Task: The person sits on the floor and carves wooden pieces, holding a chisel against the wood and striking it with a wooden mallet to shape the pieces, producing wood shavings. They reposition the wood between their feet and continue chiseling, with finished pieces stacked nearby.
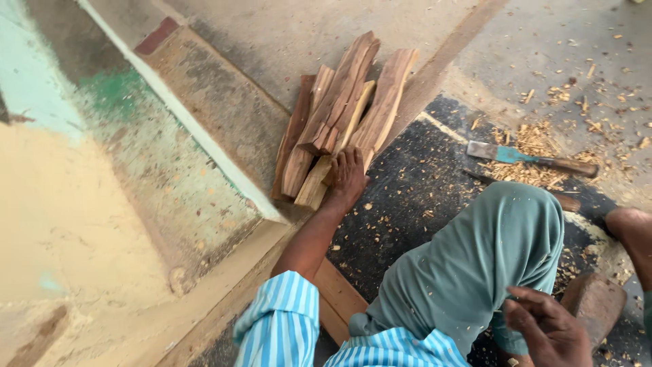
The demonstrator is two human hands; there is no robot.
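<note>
My left hand (348,178) reaches forward and grips the near end of a pale wood piece (319,182) in a pile of split reddish-brown wood pieces (346,102) leaning against a step. My right hand (547,328) hovers beside my raised knee in grey-green trousers (485,258), fingers loosely curled, holding nothing. My left arm wears a blue-and-white striped sleeve (282,319).
A chisel-like tool (523,158) with a wooden handle lies on wood shavings (530,146) at the right. A dark mat (414,197) covers the floor under me. A concrete step (204,115) and painted wall (61,204) rise at left. A wooden block (596,302) sits near my foot (635,234).
</note>
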